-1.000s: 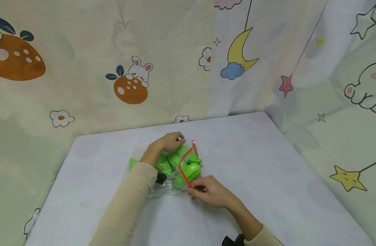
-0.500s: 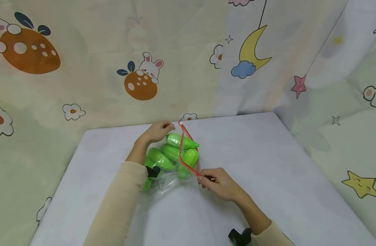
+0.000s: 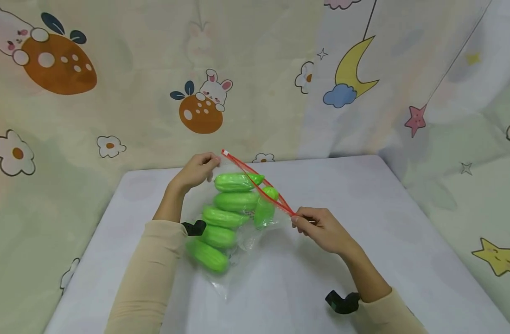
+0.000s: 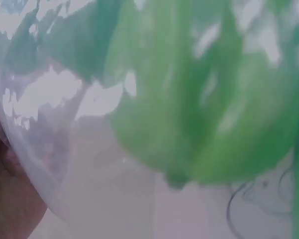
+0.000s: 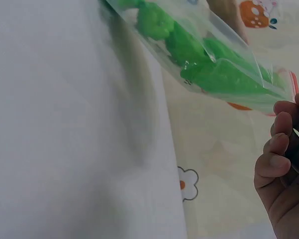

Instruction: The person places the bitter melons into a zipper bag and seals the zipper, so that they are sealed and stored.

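A clear zip bag (image 3: 248, 239) with a red zip strip (image 3: 255, 183) is held up between both hands. Several bright green, ribbed, elongated vegetable-like pieces (image 3: 236, 202) lie stacked inside. My left hand (image 3: 194, 171) pinches the bag's upper left side, close to the white slider (image 3: 225, 152). At the strip's near end, my right hand (image 3: 321, 227) pinches the red zip between thumb and fingers. One green piece (image 4: 204, 109) fills much of the left wrist view through the film. In the right wrist view, the curled fingers (image 5: 271, 164) grip the bag's red-edged corner.
A white table (image 3: 288, 297) lies below the bag, its far edge against a patterned cloth backdrop (image 3: 259, 93). Black wrist devices sit at the left cuff (image 3: 194, 228) and the right cuff (image 3: 342, 302).
Both hands have moved apart and lifted the bag, drawing its red zip strip nearly straight. The green pieces have spread into a row. The head view has shifted a little left.
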The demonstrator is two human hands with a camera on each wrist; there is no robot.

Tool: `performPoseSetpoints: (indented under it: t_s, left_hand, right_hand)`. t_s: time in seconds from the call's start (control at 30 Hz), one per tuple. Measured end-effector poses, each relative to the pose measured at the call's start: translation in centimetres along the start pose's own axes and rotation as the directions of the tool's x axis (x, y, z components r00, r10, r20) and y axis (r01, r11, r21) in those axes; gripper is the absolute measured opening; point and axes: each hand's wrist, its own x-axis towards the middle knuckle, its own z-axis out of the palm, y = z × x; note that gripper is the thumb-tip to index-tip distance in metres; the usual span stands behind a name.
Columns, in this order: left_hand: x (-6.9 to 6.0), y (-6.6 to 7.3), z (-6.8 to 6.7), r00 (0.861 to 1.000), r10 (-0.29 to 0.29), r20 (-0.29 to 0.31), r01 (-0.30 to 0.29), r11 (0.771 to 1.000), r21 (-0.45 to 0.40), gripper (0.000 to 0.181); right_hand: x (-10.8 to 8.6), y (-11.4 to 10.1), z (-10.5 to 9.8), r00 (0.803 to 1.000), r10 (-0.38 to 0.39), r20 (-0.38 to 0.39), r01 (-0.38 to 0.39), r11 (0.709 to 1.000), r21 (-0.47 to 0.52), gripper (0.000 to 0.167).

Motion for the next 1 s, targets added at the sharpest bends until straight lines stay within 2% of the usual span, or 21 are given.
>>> performPoseSetpoints:
  t_s: [0.27,0.43,0.57,0.7,0.77,0.87,0.93,1.0]
  left_hand:
    - [-1.0,0.3,-0.5,0.995,0.075,-0.063,-0.079,0.995,-0.061,0.029]
    - [-1.2,0.4,-0.9,0.989,0.137,-0.058,-0.141,0.988,-0.07,0.029]
    - [-1.4,0.8,-1.1,0.973,0.218,-0.073,-0.223,0.973,-0.064,0.029]
    - [-1.6,1.8,-1.0,0.951,0.281,-0.128,-0.293,0.952,-0.091,0.028]
    - [-1.6,2.4,-1.0,0.945,0.292,-0.147,-0.308,0.946,-0.104,0.028]
    - [-1.5,3.3,-0.9,0.943,0.298,-0.146,-0.315,0.943,-0.11,0.03]
    - [-1.3,3.7,-0.8,0.943,0.301,-0.146,-0.316,0.943,-0.102,0.03]
    - [-1.1,4.0,-0.6,0.935,0.314,-0.163,-0.328,0.942,-0.07,0.03]
  right_hand:
    - [0.2,0.1,-2.1,0.999,0.041,0.007,-0.041,0.998,-0.047,0.022]
    - [0.1,0.4,-3.1,0.999,0.034,0.007,-0.033,0.998,-0.05,0.022]
    - [-0.1,0.2,-4.2,1.0,0.005,0.007,-0.005,0.998,-0.057,0.022]
    - [-0.1,-0.7,-5.6,1.0,-0.03,0.001,0.03,0.996,-0.078,0.022]
    - [0.0,-1.1,-6.4,0.999,-0.042,-0.013,0.041,0.995,-0.089,0.022]
    - [0.0,-1.6,-7.4,0.998,-0.055,-0.033,0.051,0.993,-0.103,0.023]
    - [0.0,-1.9,-7.8,0.997,-0.06,-0.039,0.055,0.992,-0.11,0.023]
    - [0.0,-2.0,-8.1,0.997,-0.068,-0.034,0.064,0.991,-0.118,0.023]
